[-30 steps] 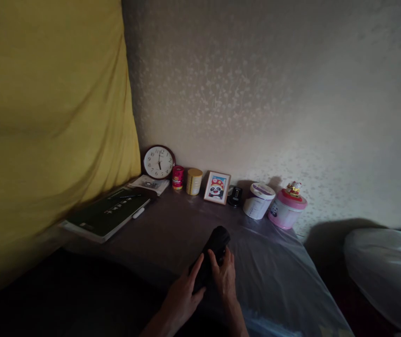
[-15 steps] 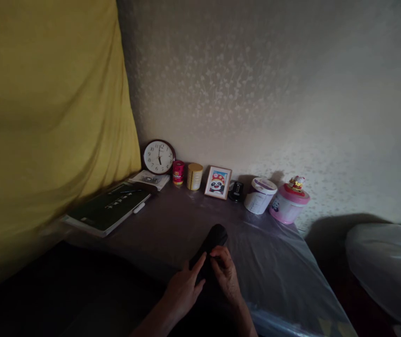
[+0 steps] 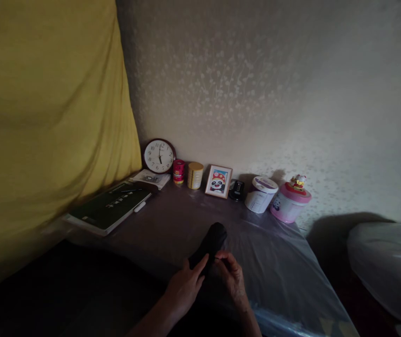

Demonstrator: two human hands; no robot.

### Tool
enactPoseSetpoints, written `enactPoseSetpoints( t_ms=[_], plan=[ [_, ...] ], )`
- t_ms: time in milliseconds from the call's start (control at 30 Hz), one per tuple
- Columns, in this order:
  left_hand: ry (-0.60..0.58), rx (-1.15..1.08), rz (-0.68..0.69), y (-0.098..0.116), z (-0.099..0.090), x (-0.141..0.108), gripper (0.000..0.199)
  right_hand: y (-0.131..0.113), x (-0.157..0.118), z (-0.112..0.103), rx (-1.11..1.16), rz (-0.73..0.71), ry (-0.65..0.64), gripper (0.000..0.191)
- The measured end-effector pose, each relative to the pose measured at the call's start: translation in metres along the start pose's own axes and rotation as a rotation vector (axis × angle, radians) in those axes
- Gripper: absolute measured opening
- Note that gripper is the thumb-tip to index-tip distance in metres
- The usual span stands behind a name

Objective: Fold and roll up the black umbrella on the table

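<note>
A long, dark black object point(image 3: 217, 234), shaped like a folded compact umbrella, lies slanted over the near part of the table, its rounded end pointing away from me. My left hand point(image 3: 183, 290) holds its near part from the left, index finger stretched along the top and thumb side against it. On the other side, my right hand point(image 3: 232, 276) has thumb and forefinger pinched together close to the object's right edge. What sits between those fingertips is too small and dark to make out. The near end of the object is hidden in shadow and behind my left hand.
Along the wall stand a round clock point(image 3: 159, 156), a red can point(image 3: 178, 172), a yellow-lidded can point(image 3: 195, 176), a framed panda picture point(image 3: 218, 181), a white tub point(image 3: 261, 195) and a pink-lidded jar point(image 3: 289, 203). A green book point(image 3: 107, 210) lies left, near a yellow curtain point(image 3: 53, 117).
My right hand has moved slightly right, away from the black object's edge, with its fingers still pinched. My left hand stays nearly in place on the object.
</note>
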State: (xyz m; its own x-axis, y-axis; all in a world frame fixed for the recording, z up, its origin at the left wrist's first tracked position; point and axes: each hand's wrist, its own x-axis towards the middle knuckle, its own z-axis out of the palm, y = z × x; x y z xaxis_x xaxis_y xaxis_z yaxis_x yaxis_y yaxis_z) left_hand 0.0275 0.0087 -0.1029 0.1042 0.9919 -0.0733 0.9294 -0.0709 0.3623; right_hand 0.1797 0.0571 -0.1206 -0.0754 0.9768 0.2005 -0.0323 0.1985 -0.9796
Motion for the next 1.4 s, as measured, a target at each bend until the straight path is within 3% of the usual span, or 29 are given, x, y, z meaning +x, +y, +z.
enactPoseSetpoints(
  t_ms=[233, 433, 600, 767, 867, 1067, 1200, 1400],
  plan=[
    [-0.032, 0.018, 0.000, -0.001, -0.002, -0.002, 0.051, -0.011, 0.020, 0.011, -0.097, 0.032, -0.071, 0.020],
    [0.002, 0.043, 0.019, -0.005, 0.008, -0.003, 0.053, -0.009, 0.041, 0.014, -0.371, -0.064, -0.113, 0.012],
    [0.007, -0.017, 0.014, -0.009, 0.001, -0.007, 0.058, -0.013, 0.047, 0.020, -0.465, -0.090, -0.172, 0.004],
    [0.006, -0.164, 0.031, -0.022, -0.005, -0.018, 0.066, -0.015, 0.044, 0.012, -0.285, 0.025, -0.051, 0.021],
    [0.041, -0.214, 0.012, -0.031, 0.000, -0.025, 0.069, -0.014, 0.045, 0.006, -0.280, 0.000, -0.001, 0.024],
    [0.148, -0.263, 0.065, -0.037, 0.020, -0.027, 0.074, -0.018, 0.050, 0.015, -0.457, -0.168, -0.217, 0.023],
    [0.195, -0.326, 0.054, -0.032, 0.020, -0.026, 0.085, -0.022, 0.055, 0.027, -0.604, -0.287, -0.358, 0.030],
    [0.098, -0.166, 0.015, -0.023, 0.007, -0.026, 0.090, -0.018, 0.064, 0.038, -0.780, -0.328, -0.471, 0.037]
  ],
)
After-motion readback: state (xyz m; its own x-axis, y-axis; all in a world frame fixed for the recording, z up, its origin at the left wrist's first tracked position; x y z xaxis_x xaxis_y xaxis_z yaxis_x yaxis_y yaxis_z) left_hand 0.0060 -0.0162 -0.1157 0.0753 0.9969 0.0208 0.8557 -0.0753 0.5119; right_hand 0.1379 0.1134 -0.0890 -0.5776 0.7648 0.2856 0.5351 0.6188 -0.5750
